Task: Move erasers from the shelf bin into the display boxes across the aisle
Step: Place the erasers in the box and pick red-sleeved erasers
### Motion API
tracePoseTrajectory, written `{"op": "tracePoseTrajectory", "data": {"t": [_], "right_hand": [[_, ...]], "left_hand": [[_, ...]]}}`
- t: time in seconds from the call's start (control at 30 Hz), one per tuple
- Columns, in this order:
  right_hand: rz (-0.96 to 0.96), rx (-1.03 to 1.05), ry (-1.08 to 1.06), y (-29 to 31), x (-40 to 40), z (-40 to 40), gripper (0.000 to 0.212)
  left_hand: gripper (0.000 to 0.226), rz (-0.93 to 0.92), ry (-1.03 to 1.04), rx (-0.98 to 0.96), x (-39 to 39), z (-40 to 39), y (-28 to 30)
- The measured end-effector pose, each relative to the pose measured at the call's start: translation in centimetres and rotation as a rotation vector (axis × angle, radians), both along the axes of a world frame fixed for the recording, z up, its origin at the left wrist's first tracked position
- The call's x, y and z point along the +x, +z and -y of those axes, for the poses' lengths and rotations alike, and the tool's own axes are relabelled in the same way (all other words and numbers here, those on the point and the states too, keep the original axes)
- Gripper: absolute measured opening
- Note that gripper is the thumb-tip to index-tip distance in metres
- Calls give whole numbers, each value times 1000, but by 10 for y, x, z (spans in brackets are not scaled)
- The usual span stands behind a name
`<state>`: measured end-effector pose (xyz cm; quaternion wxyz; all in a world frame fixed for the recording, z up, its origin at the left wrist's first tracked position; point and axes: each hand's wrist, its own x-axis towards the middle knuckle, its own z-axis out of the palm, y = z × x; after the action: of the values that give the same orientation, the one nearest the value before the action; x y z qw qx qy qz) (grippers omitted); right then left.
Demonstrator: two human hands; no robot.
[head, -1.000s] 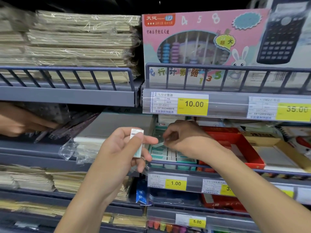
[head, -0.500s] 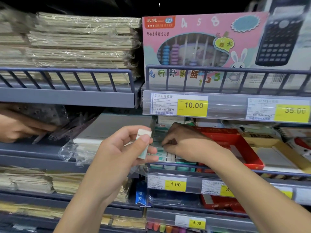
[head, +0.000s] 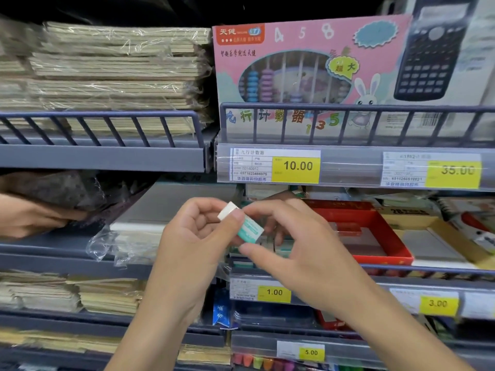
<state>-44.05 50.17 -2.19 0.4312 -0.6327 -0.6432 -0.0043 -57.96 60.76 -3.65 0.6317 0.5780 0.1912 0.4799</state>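
In front of the middle shelf my left hand (head: 192, 245) pinches a white eraser with a teal sleeve (head: 250, 230) between thumb and fingers. My right hand (head: 292, 247) meets it from the right, with its thumb under the same eraser and its forefinger above it. I cannot tell whether one eraser or two lie between the hands. The shelf bin of erasers (head: 281, 251) sits right behind both hands, above the 1.00 price tag (head: 274, 292), and is mostly hidden. No display boxes are in view.
Another person's hand (head: 29, 215) rests on dark packets at the far left of the same shelf. A red tray (head: 396, 236) and a yellow box (head: 442, 231) stand right of the bin. Wrapped paper stacks (head: 115, 65) and an abacus box (head: 308, 68) fill the shelf above.
My right hand has come out of the eraser bin and moved left to meet my left hand. The left hand rose slightly and the teal-sleeved eraser now shows between the two hands.
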Motion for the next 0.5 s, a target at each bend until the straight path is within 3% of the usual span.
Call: {"op": "tracePoseTrajectory", "data": {"t": [0.13,0.2,0.3,0.37,0.5], "right_hand": [[134,81,-87,3,2,-1,34],[113,32,-146,11,16,1,21],[-20,-169,-212,20,45,0,10],[-6,-276,-252,22,60,-2,16],[142,-463,-283,22,70,-12,22]], "left_hand": [[38,-25,2,-31,3,6,2],[37,-84,32,41,-1,8,1],[16,-228,194,362,-7,9,-5],[9,-351,301,659,-9,8,-8],[25,-604,297,1095,-2,4,-18]]}}
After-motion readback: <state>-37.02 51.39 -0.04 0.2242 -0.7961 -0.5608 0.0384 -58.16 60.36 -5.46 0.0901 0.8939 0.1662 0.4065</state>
